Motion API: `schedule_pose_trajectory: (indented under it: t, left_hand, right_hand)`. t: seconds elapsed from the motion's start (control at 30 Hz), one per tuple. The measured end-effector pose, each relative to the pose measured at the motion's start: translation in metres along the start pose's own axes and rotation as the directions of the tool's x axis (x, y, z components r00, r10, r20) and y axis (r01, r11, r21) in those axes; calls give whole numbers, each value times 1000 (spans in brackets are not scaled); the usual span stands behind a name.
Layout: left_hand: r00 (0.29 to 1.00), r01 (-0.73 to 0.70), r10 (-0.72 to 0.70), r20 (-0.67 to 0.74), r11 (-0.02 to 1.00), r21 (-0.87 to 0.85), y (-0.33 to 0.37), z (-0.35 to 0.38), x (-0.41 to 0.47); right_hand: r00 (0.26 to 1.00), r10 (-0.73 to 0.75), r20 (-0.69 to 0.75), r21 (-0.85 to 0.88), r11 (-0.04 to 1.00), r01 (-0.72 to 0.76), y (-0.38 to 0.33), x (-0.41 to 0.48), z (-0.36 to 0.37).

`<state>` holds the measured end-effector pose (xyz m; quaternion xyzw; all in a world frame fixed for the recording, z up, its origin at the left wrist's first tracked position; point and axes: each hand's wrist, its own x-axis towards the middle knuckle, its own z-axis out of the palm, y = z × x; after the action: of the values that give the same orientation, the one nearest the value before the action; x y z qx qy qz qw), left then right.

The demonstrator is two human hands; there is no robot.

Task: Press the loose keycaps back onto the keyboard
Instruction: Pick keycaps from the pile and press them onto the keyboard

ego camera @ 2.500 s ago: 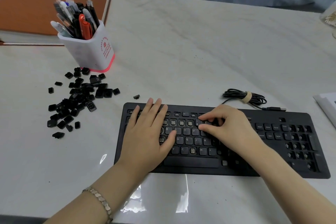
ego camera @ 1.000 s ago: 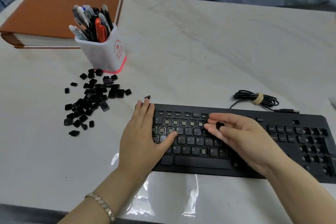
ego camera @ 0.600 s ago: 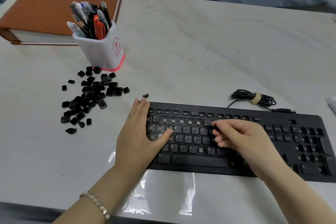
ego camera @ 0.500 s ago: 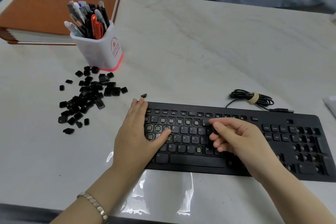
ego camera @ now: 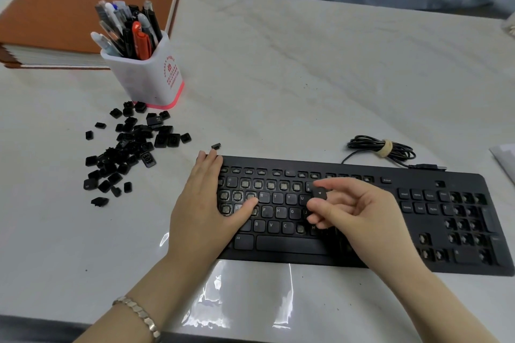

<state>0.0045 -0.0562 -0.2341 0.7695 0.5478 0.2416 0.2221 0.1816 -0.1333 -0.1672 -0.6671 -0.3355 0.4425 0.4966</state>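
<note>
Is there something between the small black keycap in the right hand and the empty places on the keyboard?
Nothing visible blocks it. The right hand pinches the small black plastic keycap above the flat black keyboard, whose bare sockets beside it lie uncovered. Only the left hand, flat on the keyboard's left end, covers part.

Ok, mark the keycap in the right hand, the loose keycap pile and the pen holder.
held keycap (ego camera: 319, 193): head view, its printed top face.
loose keycap pile (ego camera: 136, 138): head view, the dense middle.
pen holder (ego camera: 142, 81): head view, its white front wall.

Office desk: pen cup, binder, keyboard
</note>
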Motion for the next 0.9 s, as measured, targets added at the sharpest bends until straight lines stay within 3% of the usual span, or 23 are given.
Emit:
schedule_pose_trajectory:
  t: [0.2, 0.57, 0.7, 0.9]
  left_hand:
    - [1000, -13, 13, -25, 1000, 4, -2, 2, 0]
    - [999, -22, 22, -38, 1000, 5, -4, 4, 0]
    - [998, -41, 42, -46, 999, 15, -5, 4, 0]
    - [988, -152, 157, -11, 966, 207, -5, 6, 1]
  right_hand:
    - [991, -132, -2, -122, 984, 130, -3, -4, 3]
    - [969, -248, -2, -215, 946, 242, -5, -7, 2]
    - [952, -305, 1, -345, 894, 286, 4, -2, -7]
    - [978, -201, -48, -349, 921, 172, 26, -3, -34]
